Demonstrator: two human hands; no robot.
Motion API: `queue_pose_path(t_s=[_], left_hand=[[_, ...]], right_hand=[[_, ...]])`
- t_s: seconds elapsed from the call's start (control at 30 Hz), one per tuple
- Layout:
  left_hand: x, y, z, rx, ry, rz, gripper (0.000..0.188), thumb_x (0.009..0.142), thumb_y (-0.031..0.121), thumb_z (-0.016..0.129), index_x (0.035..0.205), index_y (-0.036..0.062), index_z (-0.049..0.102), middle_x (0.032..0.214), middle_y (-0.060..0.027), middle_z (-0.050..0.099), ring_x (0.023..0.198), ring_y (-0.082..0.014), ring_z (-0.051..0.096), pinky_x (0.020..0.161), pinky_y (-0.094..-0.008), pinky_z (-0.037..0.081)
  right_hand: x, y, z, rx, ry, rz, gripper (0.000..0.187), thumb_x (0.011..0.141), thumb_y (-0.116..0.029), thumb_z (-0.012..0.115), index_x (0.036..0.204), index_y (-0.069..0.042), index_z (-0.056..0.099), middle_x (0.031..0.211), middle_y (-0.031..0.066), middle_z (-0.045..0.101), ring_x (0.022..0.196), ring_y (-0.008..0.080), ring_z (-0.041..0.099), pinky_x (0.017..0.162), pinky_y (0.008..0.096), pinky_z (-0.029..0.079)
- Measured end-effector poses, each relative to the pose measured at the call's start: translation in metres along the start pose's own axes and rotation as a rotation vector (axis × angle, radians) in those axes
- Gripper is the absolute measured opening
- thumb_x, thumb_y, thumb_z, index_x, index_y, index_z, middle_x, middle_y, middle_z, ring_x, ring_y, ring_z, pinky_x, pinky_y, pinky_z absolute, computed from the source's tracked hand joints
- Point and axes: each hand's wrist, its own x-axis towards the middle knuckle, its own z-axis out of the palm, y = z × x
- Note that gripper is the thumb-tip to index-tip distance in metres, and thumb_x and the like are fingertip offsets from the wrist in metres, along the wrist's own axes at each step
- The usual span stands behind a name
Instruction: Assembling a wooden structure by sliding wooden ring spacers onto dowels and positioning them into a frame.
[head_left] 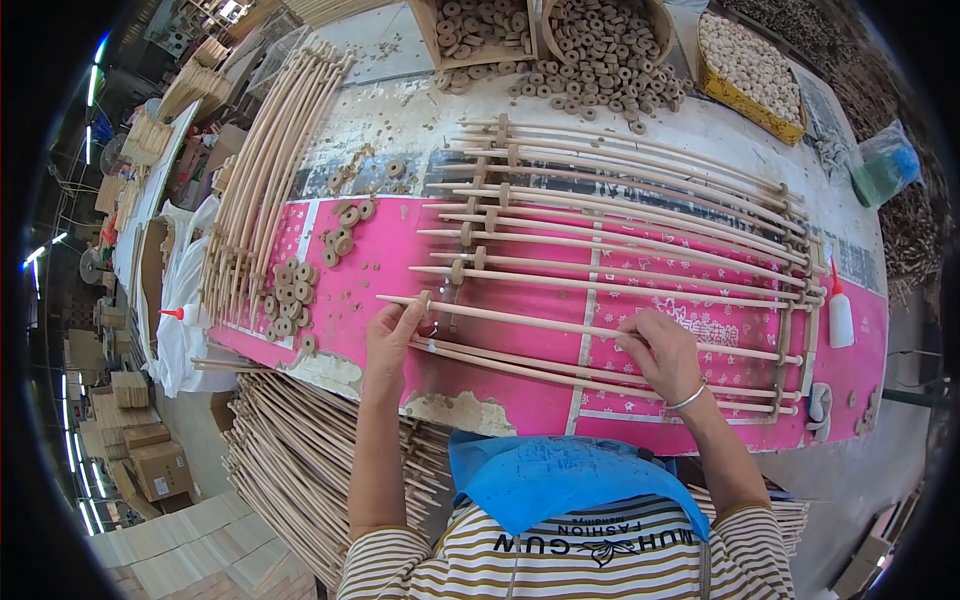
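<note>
My left hand (392, 345) is pinched round a small wooden ring (426, 299) near the pointed left end of a long wooden rod (510, 317). Farther right along this rod, my right hand (662, 352) has its fingers closed at it; the fingertips partly hide the contact. Beyond my hands, several similar rods lie side by side across the rack's dark supports (783, 345), many with a wooden ring near the left end. Two more rods (540, 370) lie nearer to me.
Loose rings (290, 295) and a bundle of rods (275, 160) lie at left. Ring-filled containers (480, 62) and a yellow box of pale pieces (752, 115) stand at the back. A white glue bottle (840, 318) stands right. More rods (300, 430) are stacked below the table edge.
</note>
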Motion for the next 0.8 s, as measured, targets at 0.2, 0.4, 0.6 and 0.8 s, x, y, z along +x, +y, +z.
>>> queue_pose_path(t_s=[0.2,0.4,0.6,0.8], left_hand=[[0.001,0.001,0.002,0.008,0.017,0.004,0.026,0.105,0.03,0.07,0.112,0.0057,0.077,0.09,0.0023,0.071,0.079,-0.0048,0.057,0.071,-0.0229,0.042],[0.002,-0.002,-0.012,0.168,0.026,0.008,0.035,0.099,0.033,0.077,0.111,0.0009,0.075,0.087,-0.0012,0.072,0.082,-0.0088,0.064,0.073,-0.0272,0.047],[-0.003,0.034,0.004,1.003,0.151,0.672,0.043,0.085,0.027,0.084,0.124,0.011,0.074,0.111,-0.0063,0.069,0.108,-0.0245,0.064,0.092,-0.0394,0.046],[0.01,0.014,0.006,1.128,0.001,0.778,0.047,0.085,0.024,0.081,0.131,0.0193,0.072,0.125,-0.0024,0.065,0.12,-0.0257,0.058,0.105,-0.0442,0.038]], right_hand=[[0.006,-0.003,0.0,-0.102,-0.006,-0.053,0.014,0.095,-0.02,0.074,0.096,-0.007,0.07,0.085,0.0079,0.067,0.077,0.027,0.069,0.063,0.0394,0.054],[0.009,0.0,-0.003,-0.044,-0.003,-0.031,0.01,0.093,-0.011,0.074,0.096,-0.003,0.07,0.083,0.0114,0.065,0.077,0.0301,0.067,0.064,0.04,0.052],[0.01,0.012,-0.005,-0.085,0.037,-0.012,0.011,0.094,-0.017,0.074,0.096,-0.006,0.07,0.086,0.0091,0.065,0.079,0.0293,0.068,0.065,0.0411,0.054],[0.008,0.016,0.002,-0.101,0.034,-0.027,0.011,0.093,-0.018,0.074,0.095,-0.007,0.071,0.087,0.0089,0.064,0.08,0.0296,0.067,0.066,0.0422,0.054]])
